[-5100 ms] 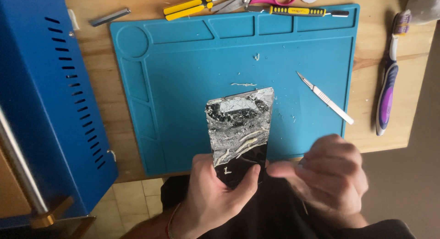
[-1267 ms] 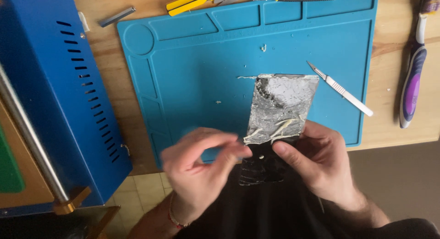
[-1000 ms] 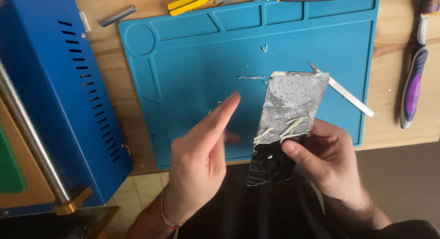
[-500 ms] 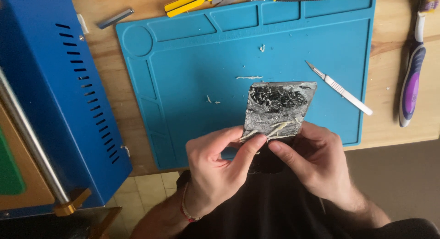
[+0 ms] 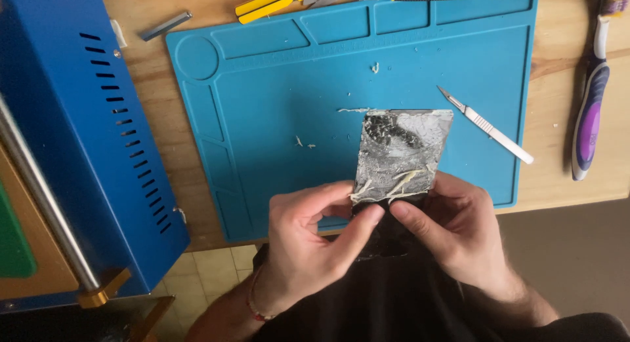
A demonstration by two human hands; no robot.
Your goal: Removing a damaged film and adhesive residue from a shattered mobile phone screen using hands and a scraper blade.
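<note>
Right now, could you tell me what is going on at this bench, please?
A person holds a flat dark panel coated in crinkled silvery film over a blue work mat. The left hand and right hand pinch its near edge, where pale strips curl up. A scalpel lies on the mat beside it.

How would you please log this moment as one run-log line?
left hand: pinching lower edge of flat silver foil-covered panel | right hand: gripping same edge | panel over blue rubber mat | white-handled scalpel beside

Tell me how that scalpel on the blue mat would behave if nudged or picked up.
The scalpel looks thin and flat, so it would probably slide on the mat rather than roll. It seems light for its length. Its pointed blade end looks delicate and sharp, so gripping the handle seems safer.
</note>
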